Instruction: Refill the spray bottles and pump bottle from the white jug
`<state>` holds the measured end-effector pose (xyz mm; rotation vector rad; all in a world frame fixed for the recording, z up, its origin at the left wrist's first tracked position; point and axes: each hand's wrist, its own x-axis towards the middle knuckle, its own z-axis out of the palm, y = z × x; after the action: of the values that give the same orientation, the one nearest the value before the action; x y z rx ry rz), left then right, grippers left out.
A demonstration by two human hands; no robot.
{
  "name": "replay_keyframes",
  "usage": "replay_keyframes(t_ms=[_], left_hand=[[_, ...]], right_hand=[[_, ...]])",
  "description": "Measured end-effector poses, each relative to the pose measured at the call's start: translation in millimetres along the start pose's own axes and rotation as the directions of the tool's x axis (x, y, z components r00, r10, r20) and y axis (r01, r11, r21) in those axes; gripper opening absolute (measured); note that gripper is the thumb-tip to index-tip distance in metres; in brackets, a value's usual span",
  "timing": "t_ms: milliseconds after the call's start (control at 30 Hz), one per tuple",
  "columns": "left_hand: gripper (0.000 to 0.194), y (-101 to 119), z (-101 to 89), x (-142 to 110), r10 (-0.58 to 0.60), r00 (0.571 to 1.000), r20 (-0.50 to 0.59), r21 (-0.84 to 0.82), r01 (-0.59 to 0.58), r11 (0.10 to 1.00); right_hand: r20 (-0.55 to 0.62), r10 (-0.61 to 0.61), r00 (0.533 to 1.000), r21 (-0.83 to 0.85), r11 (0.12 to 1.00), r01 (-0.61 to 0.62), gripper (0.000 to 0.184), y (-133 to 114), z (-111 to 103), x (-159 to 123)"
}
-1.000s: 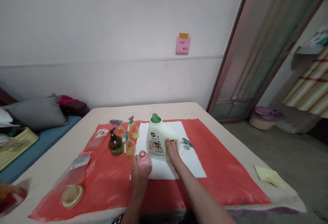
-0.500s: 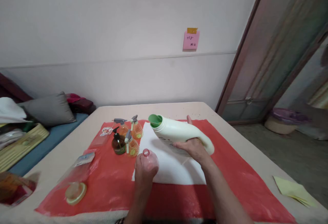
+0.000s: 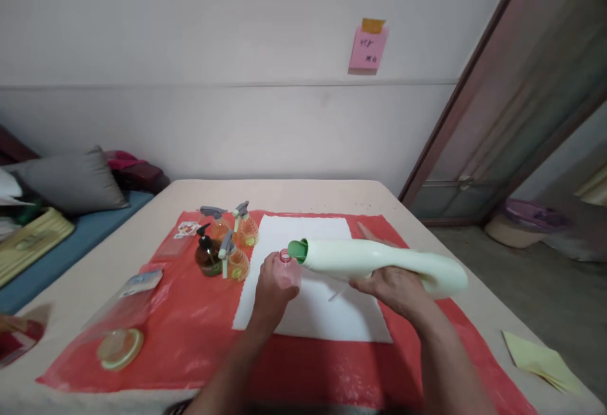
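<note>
My left hand [image 3: 271,291] is wrapped round a small pink see-through bottle [image 3: 288,272], whose open neck points up. In my right hand [image 3: 396,285] lies a large pale green jug [image 3: 346,257], tipped almost level. Its green spout [image 3: 298,250] is right beside the pink bottle's mouth; whether anything flows out I cannot tell. Below both hands a white sheet [image 3: 332,320] rests on a red plastic sheet [image 3: 199,339]. Left of the pink bottle stand several orange spray bottles, one of them [image 3: 236,264] nearest, and a brown pump bottle [image 3: 207,253].
A round pale lid or dish [image 3: 119,348] and a clear plastic packet [image 3: 137,288] lie at the left. At the right edge is a yellow paper pad [image 3: 540,358]. A pink note [image 3: 368,48] hangs on the wall. A basin [image 3: 521,222] stands on the floor.
The jug has tipped from slanting upward to nearly level, and its spout has come down to the pink bottle's mouth. My left hand has raised the bottle slightly. The view has shifted a little.
</note>
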<state>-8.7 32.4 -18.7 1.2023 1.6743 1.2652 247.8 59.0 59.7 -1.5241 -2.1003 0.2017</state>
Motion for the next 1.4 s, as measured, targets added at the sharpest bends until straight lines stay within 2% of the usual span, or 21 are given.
replay_keyframes(t_ms=[100, 200, 433, 600, 767, 933, 1000, 1067, 1133, 1200, 1233, 1300, 1367, 1400], left_hand=[[0.078, -3.4, -3.3, -3.4, 0.003, 0.999, 0.033, 0.063, -0.006, 0.998], [0.078, -10.0, -7.5, -6.3, -0.034, 0.998, 0.059, 0.077, 0.03, 0.997], [0.087, -19.9, -12.0, -9.6, -0.135, 0.978, 0.159, 0.142, 0.113, 0.983], [0.096, -22.1, -9.9, -8.1, -0.163, 0.975, 0.152, 0.199, 0.131, 0.971], [0.095, -24.4, -7.4, -12.8, -0.095, 0.989, 0.112, 0.23, 0.067, 0.971], [0.096, -19.6, -9.2, -15.1, -0.124, 0.982, 0.139, 0.25, 0.087, 0.964], [0.098, -16.4, -10.2, -15.7, -0.109, 0.99, 0.093, 0.258, 0.082, 0.963], [0.091, -10.2, -11.8, -20.2, -0.057, 0.998, -0.026, 0.274, 0.062, 0.96], [0.073, 0.1, -13.7, -31.3, 0.042, 0.981, -0.191, 0.274, 0.012, 0.962], [0.049, 12.3, -14.0, -48.6, 0.127, 0.946, -0.297, 0.23, -0.058, 0.971], [0.038, 18.0, -12.8, -58.2, 0.121, 0.96, -0.251, 0.19, -0.074, 0.979], [0.017, 26.3, -6.5, -75.9, 0.046, 0.999, -0.003, 0.061, -0.046, 0.997], [0.019, 30.0, 4.0, -87.1, -0.102, 0.968, 0.229, -0.146, 0.138, 0.98], [0.027, 30.6, 9.9, -89.5, -0.174, 0.936, 0.305, -0.266, 0.259, 0.928]], right_hand=[[-0.04, -0.115, 0.993, -0.102, 0.989, 0.11, 0.069, 8.4, 9.6, -6.9], [-0.068, -0.22, 0.973, -0.162, 0.965, 0.207, 0.065, 12.5, 17.1, -11.9], [-0.081, -0.359, 0.93, -0.219, 0.917, 0.334, 0.057, 12.9, 17.0, -14.2], [-0.058, -0.348, 0.936, -0.248, 0.913, 0.325, 0.05, 11.6, 12.2, -13.8], [-0.032, -0.339, 0.94, -0.268, 0.909, 0.318, 0.046, 6.8, 10.2, -14.7], [-0.045, -0.354, 0.934, -0.271, 0.904, 0.329, 0.053, 4.9, 4.9, -17.3], [-0.053, -0.374, 0.926, -0.292, 0.892, 0.344, 0.057, 3.9, 2.3, -18.5], [-0.058, -0.398, 0.915, -0.314, 0.878, 0.362, 0.06, 2.1, 0.3, -19.4], [-0.062, -0.415, 0.908, -0.329, 0.867, 0.374, 0.061, 0.0, -1.0, -19.8], [-0.066, -0.409, 0.91, -0.324, 0.871, 0.368, 0.059, -1.7, -1.8, -19.8], [-0.061, -0.406, 0.912, -0.315, 0.875, 0.368, 0.058, -2.2, -2.0, -19.6], [-0.035, -0.388, 0.921, -0.295, 0.885, 0.361, 0.056, -2.8, -2.0, -19.4], [-0.012, -0.374, 0.927, -0.286, 0.89, 0.355, 0.054, -2.9, -1.5, -19.3], [-0.011, -0.368, 0.93, -0.285, 0.892, 0.35, 0.054, -3.0, -1.0, -19.3]])
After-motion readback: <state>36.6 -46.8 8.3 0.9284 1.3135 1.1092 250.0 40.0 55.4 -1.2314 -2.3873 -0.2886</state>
